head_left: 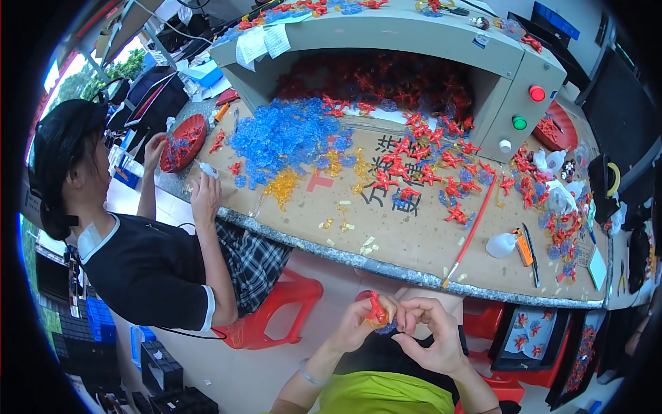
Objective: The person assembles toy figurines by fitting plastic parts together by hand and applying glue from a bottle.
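Note:
In front of my lap, my left hand [356, 327] is closed around a small red plastic figure [376, 308] with a translucent yellow part and a purple-blue part at its base. My right hand [433, 335] meets it from the other side, thumb and fingers bent in a pinch at the purple-blue part [387, 327]. Fingers hide much of the piece, and any smaller thing in the right fingertips is hidden. Similar red figures [452, 185] lie scattered on the cardboard-covered table ahead, beside a heap of translucent blue pieces [286, 138] and small yellow pieces [281, 188].
A grey machine [514, 90] with a wide opening full of red pieces spans the table's back. At left a co-worker [152, 262] sits by a red bowl [196, 127]. A white bottle [501, 245], an orange cutter [523, 248] and a thin red stick [476, 224] lie nearby.

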The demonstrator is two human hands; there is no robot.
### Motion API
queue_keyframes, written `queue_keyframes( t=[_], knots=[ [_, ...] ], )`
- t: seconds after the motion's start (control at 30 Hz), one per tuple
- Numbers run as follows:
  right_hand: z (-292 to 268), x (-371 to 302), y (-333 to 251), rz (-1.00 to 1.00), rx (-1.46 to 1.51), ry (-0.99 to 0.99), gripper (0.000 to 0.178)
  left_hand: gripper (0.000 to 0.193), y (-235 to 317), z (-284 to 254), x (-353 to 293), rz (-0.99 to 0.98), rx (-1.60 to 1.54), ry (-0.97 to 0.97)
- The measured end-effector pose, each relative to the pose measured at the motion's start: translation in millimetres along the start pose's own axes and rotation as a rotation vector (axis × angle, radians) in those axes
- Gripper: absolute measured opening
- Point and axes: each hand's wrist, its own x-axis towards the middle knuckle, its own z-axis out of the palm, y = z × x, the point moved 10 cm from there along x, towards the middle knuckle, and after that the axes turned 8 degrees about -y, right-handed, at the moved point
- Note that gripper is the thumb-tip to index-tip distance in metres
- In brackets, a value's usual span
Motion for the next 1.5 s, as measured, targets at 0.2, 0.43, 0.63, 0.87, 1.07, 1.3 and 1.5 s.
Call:
queue_keyframes(
  t=[0.2, 0.43, 0.63, 0.87, 1.07, 1.3, 1.5],
  knots=[
    [10.8, -0.1, 11.9, 0.105, 0.05, -0.061, 0.052, 0.034, -3.4, -5.2, -6.5, -0.021, -0.025, 0.019],
    [20.9, 9.2, 6.4, 0.066, 0.01, -0.052, 0.052, 0.028, -0.7, -11.7, -15.8, 0.028, -0.088, -0.094],
    [29.5, 13.8, 4.3, 0.081, 0.007, -0.072, 0.052, 0.025, -2.2, -19.3, -21.7, 0.049, -0.083, -0.102],
    [36.3, 15.7, 11.5, 0.117, 0.02, -0.101, 0.053, 0.023, -10.4, -25.8, -27.7, 0.052, -0.104, -0.078],
    [40.1, 16.9, 10.3, 0.109, -0.021, -0.102, 0.052, 0.022, -6.5, -27.0, -30.8, 0.079, -0.12, -0.069],
    [41.7, 18.4, 9.4, 0.095, -0.01, -0.095, 0.051, 0.019, 0.0, -27.1, -30.1, 0.107, -0.103, -0.068],
    [42.2, 21.1, 5.9, 0.098, -0.015, -0.097, 0.051, 0.018, 3.8, -26.7, -29.3, 0.104, -0.09, -0.072]
  ],
)
